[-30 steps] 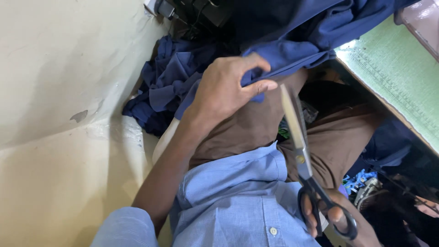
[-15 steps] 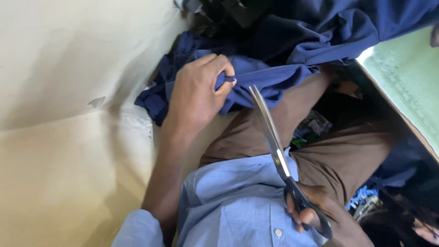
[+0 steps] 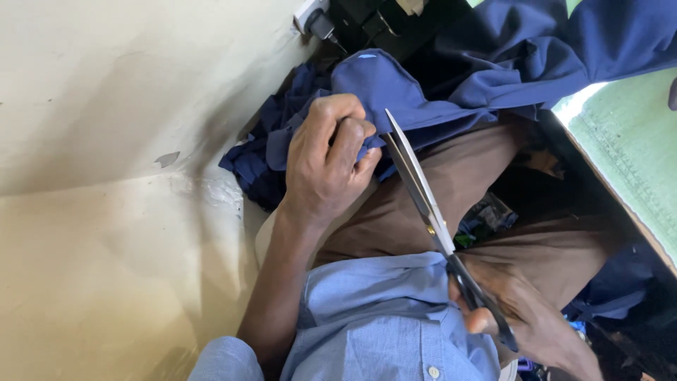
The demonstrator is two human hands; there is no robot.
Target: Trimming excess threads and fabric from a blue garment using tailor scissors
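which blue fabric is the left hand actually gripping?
The navy cloth bunched under the left hand, at the scissors tip. The light blue shirt is worn, untouched; the navy heap by the wall lies loose.

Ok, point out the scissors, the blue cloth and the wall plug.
scissors [image 3: 416, 187], head view, on the blades.
blue cloth [image 3: 384, 88], head view, on the fold above the left hand [image 3: 324, 166].
wall plug [image 3: 309, 15], head view, on its white body.

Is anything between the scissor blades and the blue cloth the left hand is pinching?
Nothing visible. The scissors in the right hand point straight at the blue cloth, blade tips right beside the left hand. Only that hand's fingertips sit close to the blades.
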